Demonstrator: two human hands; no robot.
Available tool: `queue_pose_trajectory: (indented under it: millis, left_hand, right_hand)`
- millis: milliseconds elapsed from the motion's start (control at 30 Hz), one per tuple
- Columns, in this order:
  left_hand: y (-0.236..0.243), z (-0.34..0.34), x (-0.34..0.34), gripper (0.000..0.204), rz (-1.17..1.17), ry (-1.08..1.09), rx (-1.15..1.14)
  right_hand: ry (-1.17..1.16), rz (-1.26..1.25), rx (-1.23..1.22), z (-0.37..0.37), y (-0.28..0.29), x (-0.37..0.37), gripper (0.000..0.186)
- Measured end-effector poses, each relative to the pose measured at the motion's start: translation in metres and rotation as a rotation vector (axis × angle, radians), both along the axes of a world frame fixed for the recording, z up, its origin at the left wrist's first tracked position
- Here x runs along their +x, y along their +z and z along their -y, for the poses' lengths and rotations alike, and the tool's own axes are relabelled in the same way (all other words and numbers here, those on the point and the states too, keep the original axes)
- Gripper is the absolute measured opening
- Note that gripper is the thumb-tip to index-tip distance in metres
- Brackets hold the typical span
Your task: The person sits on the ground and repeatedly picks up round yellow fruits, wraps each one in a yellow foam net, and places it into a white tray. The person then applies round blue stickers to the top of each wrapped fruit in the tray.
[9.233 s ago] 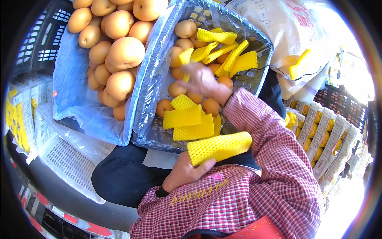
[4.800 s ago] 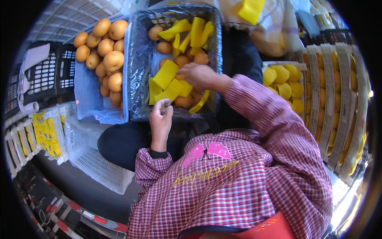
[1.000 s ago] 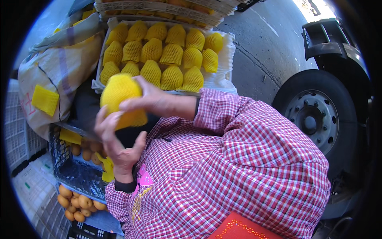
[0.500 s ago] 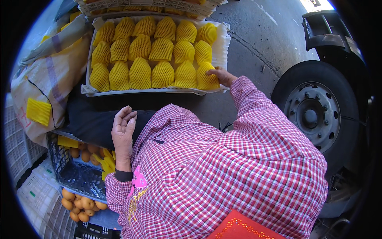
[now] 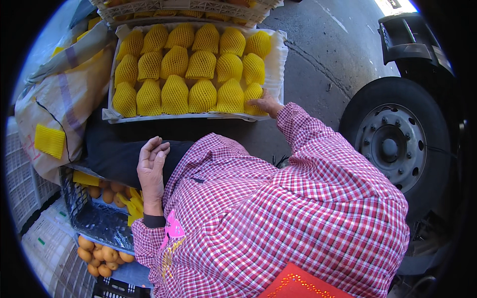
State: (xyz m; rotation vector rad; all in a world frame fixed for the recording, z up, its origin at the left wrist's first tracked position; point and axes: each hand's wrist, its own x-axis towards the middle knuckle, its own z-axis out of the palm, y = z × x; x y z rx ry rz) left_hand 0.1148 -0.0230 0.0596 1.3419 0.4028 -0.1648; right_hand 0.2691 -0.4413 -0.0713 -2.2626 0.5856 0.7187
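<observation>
A white tray (image 5: 277, 64) holds three rows of fruit in yellow foam nets (image 5: 201, 95). At the tray's near right corner my right hand (image 5: 268, 103) is closed against the last netted fruit (image 5: 252, 93) of the front row. Part of that fruit is hidden behind my fingers. My left hand (image 5: 151, 171) rests by my lap, palm up, with loosely bent fingers and nothing in it. Close to it on the left, loose yellow foam nets (image 5: 133, 204) lie over a crate of bare orange-brown fruit (image 5: 107, 195).
Another crate (image 5: 238, 15) of netted fruit stands beyond the tray. On the left are a white sack (image 5: 47, 107) with a foam net (image 5: 49, 141) on it, white crates (image 5: 47, 248) and more bare fruit (image 5: 105, 254). To the right is a large vehicle wheel (image 5: 392, 144).
My right hand has moved slightly left and toward me. The corner fruit under it now stands more to the left, against its neighbour. My left hand has barely moved.
</observation>
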Motion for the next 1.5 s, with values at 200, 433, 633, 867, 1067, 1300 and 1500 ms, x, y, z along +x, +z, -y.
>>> queue_pose_trajectory:
  millis: [200, 433, 633, 867, 1067, 1300, 1500]
  left_hand:
    - [-0.010, -0.021, -0.015, 0.041, 0.121, 0.102, -0.176]
    - [-0.004, -0.084, -0.116, 0.029, 0.126, 0.290, 0.026]
    - [-0.023, -0.092, -0.246, 0.018, -0.114, 1.065, 0.255]
    - [-0.033, -0.098, -0.300, 0.027, -0.169, 1.492, -0.198]
    - [-0.049, -0.093, -0.288, 0.057, -0.189, 1.617, -0.233]
    - [-0.026, -0.097, -0.276, 0.057, -0.105, 1.165, -0.261]
    - [-0.017, -0.099, -0.285, 0.032, -0.161, 1.469, -0.392]
  right_hand:
    - [0.377, -0.026, 0.150, 0.018, -0.021, -0.002, 0.071]
    - [0.975, 0.592, 0.269, -0.269, 0.122, 0.003, 0.038]
    - [1.976, 0.681, 0.676, -0.523, 0.149, -0.123, 0.032]
    - [2.462, 0.582, 0.373, -0.595, -0.011, -0.264, 0.042]
    - [2.259, 0.170, 0.565, -0.590, 0.073, -0.252, 0.029]
    - [1.792, -0.508, 0.695, -0.535, 0.157, -0.221, 0.030]
    - [2.029, -0.616, 0.699, -0.601, 0.149, -0.229, 0.036]
